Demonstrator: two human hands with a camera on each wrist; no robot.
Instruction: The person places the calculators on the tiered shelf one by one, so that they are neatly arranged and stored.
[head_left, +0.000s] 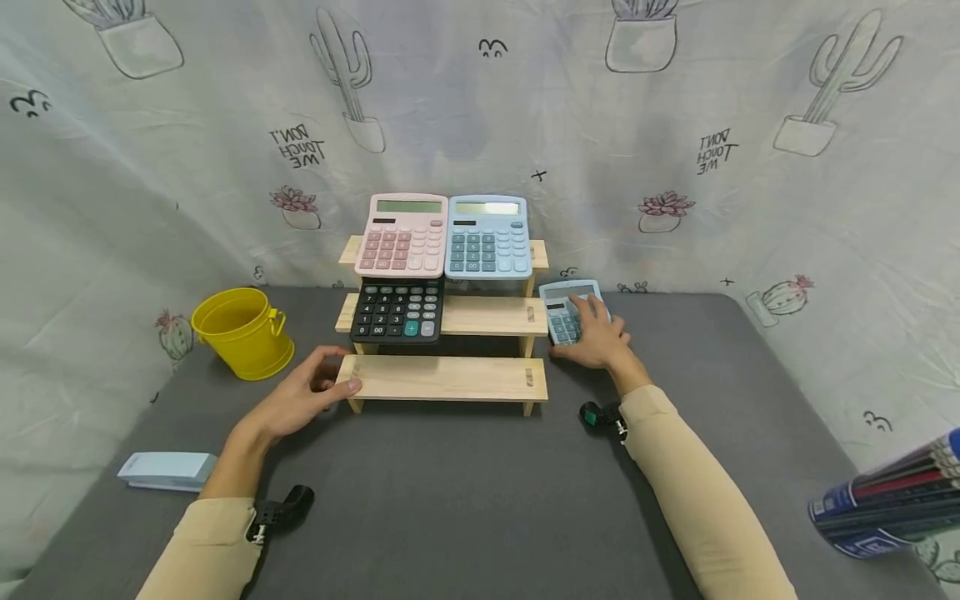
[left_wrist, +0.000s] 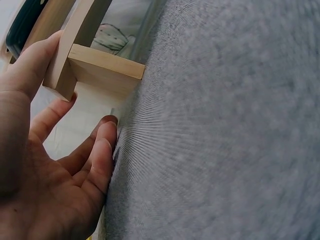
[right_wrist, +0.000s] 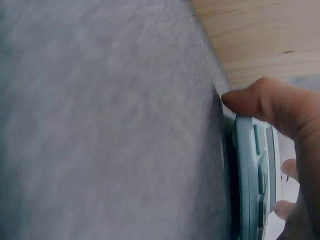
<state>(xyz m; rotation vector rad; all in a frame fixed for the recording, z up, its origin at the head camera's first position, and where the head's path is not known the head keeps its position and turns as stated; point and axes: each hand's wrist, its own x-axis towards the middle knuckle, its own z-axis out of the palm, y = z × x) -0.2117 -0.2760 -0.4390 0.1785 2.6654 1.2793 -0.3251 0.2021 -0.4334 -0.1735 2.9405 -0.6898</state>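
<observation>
A three-tier wooden rack (head_left: 442,379) stands mid-table. My left hand (head_left: 303,392) grips the left end of its lowest board, thumb in front and index finger behind; in the left wrist view the other fingers curl below the board (left_wrist: 70,57). To the rack's right, my right hand (head_left: 596,337) holds a light blue calculator (head_left: 558,317), thumb at its near left corner and fingers over its face, hiding part of the keys. The right wrist view shows this calculator (right_wrist: 245,175) edge-on under the thumb. Pink (head_left: 405,237) and blue calculators (head_left: 489,237) lean on the top tier, a black one (head_left: 397,310) on the middle.
A yellow bucket (head_left: 247,333) is at the left rear. Beside my left forearm lies a pale blue box-like item (head_left: 167,469). A clear tub of pencils (head_left: 885,500) is at the right front edge. Patterned cloth (head_left: 585,133) hangs behind the grey table (head_left: 465,500).
</observation>
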